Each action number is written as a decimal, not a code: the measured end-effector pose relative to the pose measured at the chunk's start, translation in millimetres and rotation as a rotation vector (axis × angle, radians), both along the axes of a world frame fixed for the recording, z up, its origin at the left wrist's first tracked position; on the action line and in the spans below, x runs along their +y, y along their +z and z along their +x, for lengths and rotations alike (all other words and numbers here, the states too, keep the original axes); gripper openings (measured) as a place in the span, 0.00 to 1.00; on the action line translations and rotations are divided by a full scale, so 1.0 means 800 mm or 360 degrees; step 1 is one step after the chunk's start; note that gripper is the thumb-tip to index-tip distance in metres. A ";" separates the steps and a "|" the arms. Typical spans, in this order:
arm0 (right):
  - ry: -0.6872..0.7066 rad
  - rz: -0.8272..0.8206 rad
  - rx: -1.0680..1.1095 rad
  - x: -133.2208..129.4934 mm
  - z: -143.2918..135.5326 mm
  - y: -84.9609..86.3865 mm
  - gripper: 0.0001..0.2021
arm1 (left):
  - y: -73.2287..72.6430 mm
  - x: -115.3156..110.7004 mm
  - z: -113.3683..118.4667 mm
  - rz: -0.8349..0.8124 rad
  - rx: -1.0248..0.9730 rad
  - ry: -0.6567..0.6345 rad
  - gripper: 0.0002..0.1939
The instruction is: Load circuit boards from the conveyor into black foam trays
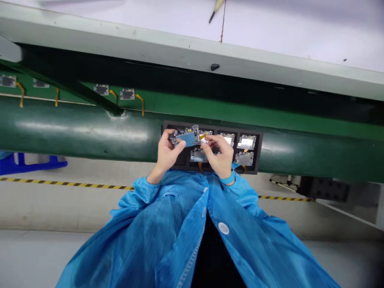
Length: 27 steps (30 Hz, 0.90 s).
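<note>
A circuit board (184, 138) with a blue-grey plate is raised over the left part of a black compartment tray (259, 154). My left hand (168, 154) grips it by its left end, thumb on the plate. At the board's right end, my right hand (220, 154) pinches the yellow-orange flex strip (203, 137) between thumb and fingers. Under and beside my hands, several similar boards lie in the tray's compartments, such as one at the upper right (247, 142) and one at the lower right (245, 159). My right hand partly covers the middle boards.
Several boards with orange strips, one here (127, 94), lie on the green surface at left. A green post (99, 98) slants down there. Beyond is a raised white shelf (180, 48) with a pen-like tool (216, 10). A blue stool (33, 163) stands at lower left.
</note>
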State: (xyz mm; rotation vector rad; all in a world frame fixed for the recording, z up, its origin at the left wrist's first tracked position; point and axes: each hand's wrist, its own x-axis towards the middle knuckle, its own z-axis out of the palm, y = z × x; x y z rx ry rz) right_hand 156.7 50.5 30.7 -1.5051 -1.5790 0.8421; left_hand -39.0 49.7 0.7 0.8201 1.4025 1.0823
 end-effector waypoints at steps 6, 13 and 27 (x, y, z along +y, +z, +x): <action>-0.0015 -0.0147 0.0152 -0.015 0.021 -0.024 0.11 | 0.011 -0.028 0.025 0.0273 0.0054 -0.0162 0.19; 0.0070 -0.0084 0.0302 -0.016 0.043 -0.027 0.08 | 0.018 -0.036 0.029 0.0454 -0.0034 -0.0482 0.14; 0.0229 -0.0572 0.0554 -0.017 0.039 -0.050 0.21 | -0.002 -0.041 0.036 0.0299 0.0072 -0.0241 0.18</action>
